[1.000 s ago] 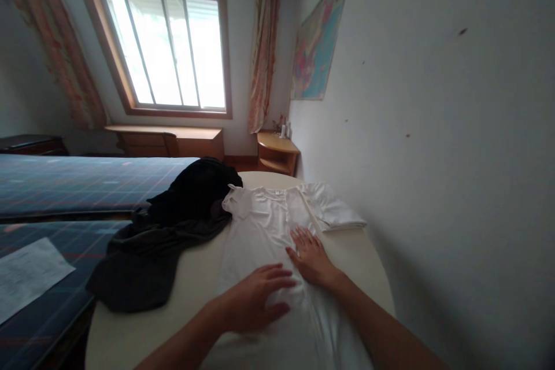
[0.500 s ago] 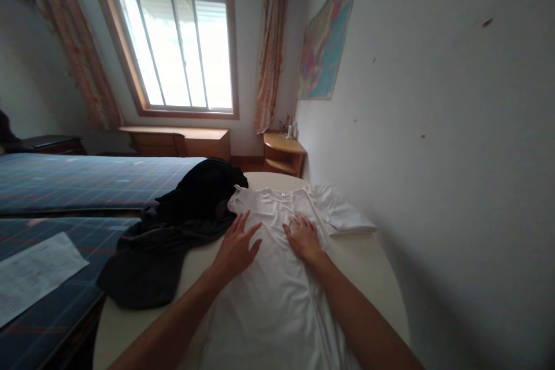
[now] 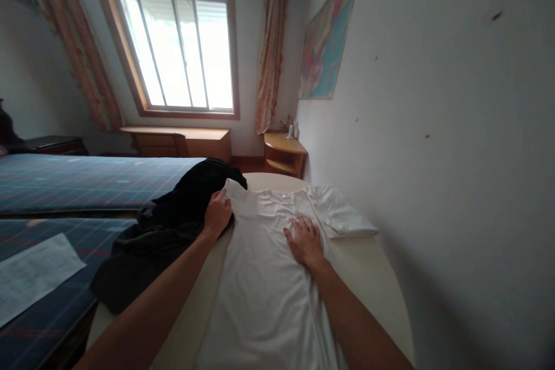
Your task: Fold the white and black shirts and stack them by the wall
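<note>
A white shirt (image 3: 264, 277) lies spread over a round cream table (image 3: 373, 283), its collar toward the far edge. My left hand (image 3: 218, 212) is closed on the outer edge of the shirt's left sleeve, beside the dark clothes. With fingers spread, my right hand (image 3: 306, 239) rests flat on the shirt's upper right part. The right side of the shirt is folded in, and a sleeve (image 3: 347, 214) sticks out to the right across the table.
Black and dark grey clothes (image 3: 191, 196) are heaped on the table's left side. Farther left are beds with blue plaid covers (image 3: 99, 182) and a printed sheet of paper (image 3: 39, 272). A white wall (image 3: 455, 185) borders the right. A wooden corner shelf (image 3: 284, 144) stands beyond the table.
My left hand has moved left and away from me, from open over the shirt to closed on its sleeve. The sleeve is now drawn out to the left. My right hand stays put.
</note>
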The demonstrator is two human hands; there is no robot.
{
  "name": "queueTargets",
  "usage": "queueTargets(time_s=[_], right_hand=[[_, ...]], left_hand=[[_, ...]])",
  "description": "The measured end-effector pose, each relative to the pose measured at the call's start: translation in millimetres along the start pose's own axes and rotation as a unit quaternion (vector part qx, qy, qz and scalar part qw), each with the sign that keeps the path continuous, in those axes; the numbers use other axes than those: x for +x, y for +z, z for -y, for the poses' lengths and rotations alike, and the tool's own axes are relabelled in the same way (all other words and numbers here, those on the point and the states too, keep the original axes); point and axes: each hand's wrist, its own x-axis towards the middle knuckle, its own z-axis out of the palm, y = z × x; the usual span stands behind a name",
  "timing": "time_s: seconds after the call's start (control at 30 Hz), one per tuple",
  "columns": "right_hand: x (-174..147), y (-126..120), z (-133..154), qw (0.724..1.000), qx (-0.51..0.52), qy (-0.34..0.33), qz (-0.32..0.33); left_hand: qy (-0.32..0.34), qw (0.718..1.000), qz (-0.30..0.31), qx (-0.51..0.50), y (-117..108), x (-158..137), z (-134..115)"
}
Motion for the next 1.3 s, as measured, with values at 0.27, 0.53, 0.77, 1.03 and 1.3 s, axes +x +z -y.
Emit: queueTargets(time_s=[0.27, 0.53, 0.77, 1.03, 1.3], right_hand=[[9, -10, 2, 1.000, -0.026, 0.006, 0.001], [53, -16, 10, 1.000, -0.016, -0.023, -0.004], [77, 2, 45, 0.992, -0.016, -0.118, 0.047], [99, 16, 89, 0.977, 0.016, -0.190, 0.097], [117, 21, 84, 0.984, 0.019, -0.165, 0.059]], left_hand=[[-0.034, 0.998, -0.028, -0.054, 16, -15, 3], [-0.004, 0.998, -0.038, -0.049, 17, -30, -3], [0.000, 0.994, -0.087, -0.069, 14, -29, -12], [0.075, 0.993, -0.077, -0.052, 18, -38, -15], [0.080, 0.994, -0.038, -0.070, 19, -44, -19]])
